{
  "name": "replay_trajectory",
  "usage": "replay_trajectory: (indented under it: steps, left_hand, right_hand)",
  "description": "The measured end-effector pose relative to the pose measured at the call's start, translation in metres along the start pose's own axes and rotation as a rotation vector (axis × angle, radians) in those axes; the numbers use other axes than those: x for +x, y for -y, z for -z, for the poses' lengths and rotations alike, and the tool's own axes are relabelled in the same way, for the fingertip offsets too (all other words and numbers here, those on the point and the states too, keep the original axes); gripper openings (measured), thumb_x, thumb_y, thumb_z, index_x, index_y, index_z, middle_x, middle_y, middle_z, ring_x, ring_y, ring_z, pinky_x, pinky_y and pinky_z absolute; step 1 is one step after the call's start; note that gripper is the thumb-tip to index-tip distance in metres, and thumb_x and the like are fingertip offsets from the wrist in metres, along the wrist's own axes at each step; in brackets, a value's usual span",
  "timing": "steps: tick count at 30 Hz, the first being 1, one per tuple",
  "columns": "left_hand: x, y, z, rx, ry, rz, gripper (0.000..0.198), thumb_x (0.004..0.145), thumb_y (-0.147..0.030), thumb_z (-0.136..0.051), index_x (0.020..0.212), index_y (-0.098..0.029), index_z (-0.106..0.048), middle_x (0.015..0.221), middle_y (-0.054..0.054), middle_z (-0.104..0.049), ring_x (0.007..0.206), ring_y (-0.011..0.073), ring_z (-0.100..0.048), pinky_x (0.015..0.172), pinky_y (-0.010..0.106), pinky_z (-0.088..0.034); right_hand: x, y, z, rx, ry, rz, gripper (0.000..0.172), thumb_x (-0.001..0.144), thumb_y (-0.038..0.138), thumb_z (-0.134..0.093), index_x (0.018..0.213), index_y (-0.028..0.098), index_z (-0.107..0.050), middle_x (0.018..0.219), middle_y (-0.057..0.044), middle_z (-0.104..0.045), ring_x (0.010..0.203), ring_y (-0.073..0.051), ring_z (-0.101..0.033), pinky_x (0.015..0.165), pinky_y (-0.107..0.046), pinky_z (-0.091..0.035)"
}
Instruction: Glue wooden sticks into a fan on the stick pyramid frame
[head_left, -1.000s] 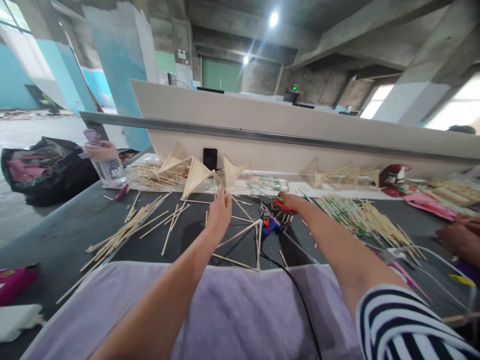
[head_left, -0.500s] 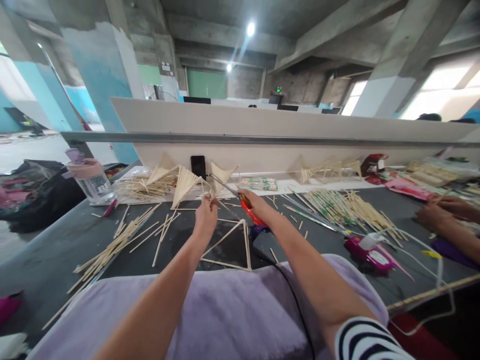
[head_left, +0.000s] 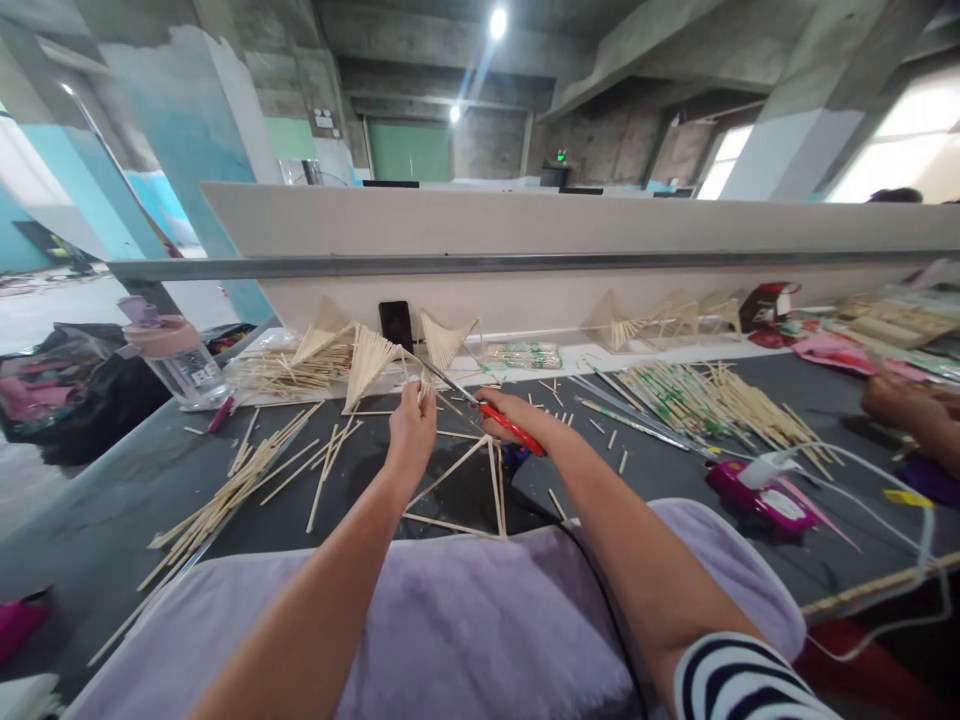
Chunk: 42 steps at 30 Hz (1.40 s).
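My right hand point(head_left: 517, 410) grips a pair of scissors point(head_left: 519, 431) with red handles, its long blades pointing left and away toward my left hand point(head_left: 411, 420). Thin wooden sticks point(head_left: 406, 368) show at the closed fingertips of that left hand, close to the scissors' tip. Whether they belong to the fan-shaped stick model point(head_left: 369, 365) right behind them, I cannot tell. On the dark table below lies a triangular stick frame point(head_left: 493, 480). A blue tool with a black cord point(head_left: 517, 456), partly hidden, lies under my right forearm.
Loose sticks point(head_left: 217, 500) lie at the left, near a bottle point(head_left: 180, 355). A black phone point(head_left: 395, 325) leans at the back between stick models point(head_left: 446, 340). Green-marked sticks point(head_left: 660, 395) and a magenta device point(head_left: 761, 500) with a white cable are at the right, where another person's hand point(head_left: 904, 400) shows.
The view has shifted slightly. The scissors have turned in my right hand, so their red handles show more plainly. My left hand stays nearly in place.
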<state>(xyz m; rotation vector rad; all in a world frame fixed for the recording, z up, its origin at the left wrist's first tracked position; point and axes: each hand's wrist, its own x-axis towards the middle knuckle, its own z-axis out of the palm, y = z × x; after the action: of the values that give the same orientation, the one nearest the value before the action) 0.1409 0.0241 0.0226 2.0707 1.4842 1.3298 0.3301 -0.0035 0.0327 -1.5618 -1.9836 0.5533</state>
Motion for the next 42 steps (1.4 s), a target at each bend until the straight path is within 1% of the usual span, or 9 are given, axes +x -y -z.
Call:
replay_trajectory:
  steps: [3, 9, 11, 15, 21, 29, 33, 38, 42]
  left_hand:
    - [0.0001, -0.0004, 0.0004, 0.022, 0.008, 0.017, 0.024, 0.088, -0.031, -0.041, 0.101, -0.018, -0.054, 0.083, 0.008, -0.065, 0.074, 0.0193, -0.061, 0.063, 0.026, -0.038]
    - [-0.0006, -0.0037, 0.0016, 0.003, 0.006, 0.04, 0.022, 0.087, -0.032, -0.041, 0.1, -0.018, -0.053, 0.08, 0.007, -0.065, 0.071, 0.0197, -0.06, 0.06, 0.026, -0.037]
    - [-0.0003, -0.0039, 0.0015, -0.003, 0.0, 0.058, 0.023, 0.087, -0.033, -0.042, 0.1, -0.018, -0.053, 0.077, 0.007, -0.065, 0.07, 0.0202, -0.061, 0.06, 0.027, -0.037]
    - [0.0005, -0.0033, 0.001, -0.001, -0.009, 0.064, 0.024, 0.087, -0.034, -0.043, 0.101, -0.017, -0.052, 0.077, 0.008, -0.065, 0.069, 0.0206, -0.061, 0.06, 0.027, -0.038]
    - [-0.0001, -0.0043, 0.0014, -0.012, -0.005, 0.058, 0.022, 0.087, -0.032, -0.043, 0.1, -0.017, -0.053, 0.077, 0.007, -0.065, 0.069, 0.0197, -0.061, 0.059, 0.026, -0.037]
    - [-0.0002, -0.0037, 0.0013, -0.013, 0.004, 0.051, 0.021, 0.087, -0.031, -0.043, 0.1, -0.018, -0.052, 0.08, 0.007, -0.065, 0.07, 0.0201, -0.061, 0.059, 0.026, -0.036]
    - [0.0005, -0.0042, 0.0024, -0.01, 0.008, 0.049, 0.022, 0.087, -0.032, -0.042, 0.1, -0.018, -0.052, 0.082, 0.007, -0.065, 0.072, 0.0203, -0.061, 0.06, 0.026, -0.037]
    - [0.0013, -0.0026, 0.0026, -0.029, 0.009, 0.056, 0.024, 0.087, -0.035, -0.042, 0.102, -0.018, -0.052, 0.076, 0.006, -0.065, 0.069, 0.0201, -0.061, 0.061, 0.027, -0.039]
    - [0.0017, -0.0011, 0.0024, -0.048, -0.004, 0.053, 0.026, 0.086, -0.034, -0.043, 0.105, -0.018, -0.049, 0.069, 0.003, -0.063, 0.062, 0.0192, -0.06, 0.059, 0.028, -0.039]
  right_hand:
    - [0.0001, 0.0045, -0.0041, -0.032, 0.056, -0.002, 0.033, 0.068, 0.014, -0.047, 0.1, 0.02, -0.055, 0.067, 0.003, -0.056, 0.059, -0.012, -0.049, 0.059, -0.022, -0.036]
    - [-0.0024, 0.0025, -0.006, -0.062, 0.104, 0.084, 0.034, 0.07, 0.014, -0.046, 0.104, 0.019, -0.052, 0.073, 0.002, -0.058, 0.065, -0.013, -0.051, 0.064, -0.023, -0.038]
    - [-0.0021, 0.0011, -0.0069, -0.051, 0.119, 0.098, 0.034, 0.07, 0.014, -0.045, 0.103, 0.018, -0.051, 0.074, 0.002, -0.058, 0.064, -0.013, -0.051, 0.064, -0.023, -0.038]
    - [-0.0009, 0.0014, -0.0091, 0.025, 0.104, 0.066, 0.029, 0.073, 0.015, -0.042, 0.099, 0.02, -0.053, 0.07, 0.003, -0.058, 0.06, -0.013, -0.05, 0.059, -0.023, -0.037]
    - [0.0011, 0.0026, -0.0092, 0.089, 0.111, 0.02, 0.024, 0.069, 0.014, -0.049, 0.092, 0.021, -0.054, 0.068, 0.004, -0.058, 0.061, -0.012, -0.05, 0.059, -0.022, -0.037]
    - [-0.0005, 0.0068, -0.0086, 0.015, 0.099, 0.038, 0.036, 0.064, 0.007, -0.047, 0.096, 0.021, -0.054, 0.066, 0.005, -0.056, 0.058, -0.011, -0.048, 0.055, -0.021, -0.034]
    - [-0.0017, 0.0085, -0.0076, 0.049, 0.104, 0.023, 0.04, 0.062, 0.006, -0.046, 0.098, 0.021, -0.055, 0.063, 0.005, -0.054, 0.056, -0.011, -0.047, 0.055, -0.021, -0.034]
    - [-0.0028, 0.0103, -0.0064, 0.094, 0.107, 0.046, 0.042, 0.061, 0.004, -0.044, 0.099, 0.02, -0.055, 0.064, 0.005, -0.054, 0.058, -0.011, -0.048, 0.056, -0.021, -0.036]
    - [-0.0025, 0.0079, -0.0069, 0.145, 0.145, 0.034, 0.045, 0.061, 0.004, -0.044, 0.102, 0.02, -0.054, 0.067, 0.005, -0.056, 0.06, -0.011, -0.05, 0.056, -0.02, -0.038]
